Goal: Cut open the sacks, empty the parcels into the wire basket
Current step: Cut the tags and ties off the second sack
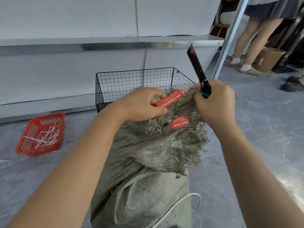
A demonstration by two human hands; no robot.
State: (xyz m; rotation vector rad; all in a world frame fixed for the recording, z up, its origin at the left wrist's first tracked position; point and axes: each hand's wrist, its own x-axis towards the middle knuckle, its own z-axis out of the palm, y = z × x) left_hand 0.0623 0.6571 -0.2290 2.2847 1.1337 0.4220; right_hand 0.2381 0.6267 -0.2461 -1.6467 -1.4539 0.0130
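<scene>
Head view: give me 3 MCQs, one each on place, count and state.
1. Where is the wire basket?
A. On the floor beyond the sack
B. Up on a shelf
C. Inside a red basket

2. How many red tags show at the sack's mouth?
A. One
B. Two
C. Four

3. What is the right hand doing?
A. Hanging open
B. Gripping a black cutter
C. Pulling a white cord

Key:
1 A: it stands on the floor on the far side of the sack.
2 B: the long red tag is pinched by the left hand, and a shorter one sits below it.
3 B: its fingers curl round the cutter's lower end.
</scene>
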